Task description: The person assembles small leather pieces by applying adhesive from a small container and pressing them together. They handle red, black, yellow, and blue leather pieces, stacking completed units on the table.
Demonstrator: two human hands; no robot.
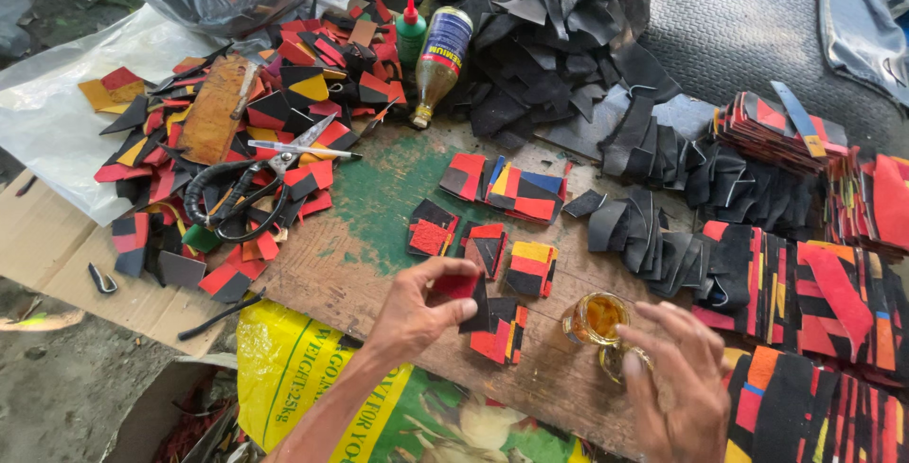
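Pinching a red piece (458, 285) between thumb and fingers, the left hand (417, 310) hovers over the board (379, 198), just above a small stack of red, black and yellow pieces (499, 330). The right hand (674, 382) is spread, fingers loosely curved over a small glass jar (597, 319) of amber glue; whether it grips anything under the palm I cannot tell.

Beyond the hands lie more little stacks (473, 236) on the worn green-painted wood. To the right, rows of joined strips (814, 302) in black, red and orange run toward the edge, with curled black scraps (653, 226) beside them. At the far side stand a brown bottle (440, 61) and a green one with a red tip (410, 32). On the left, black-handled scissors (251, 188) rest on a heap of offcuts (237, 113). A yellow sack (312, 378) lies below the board.
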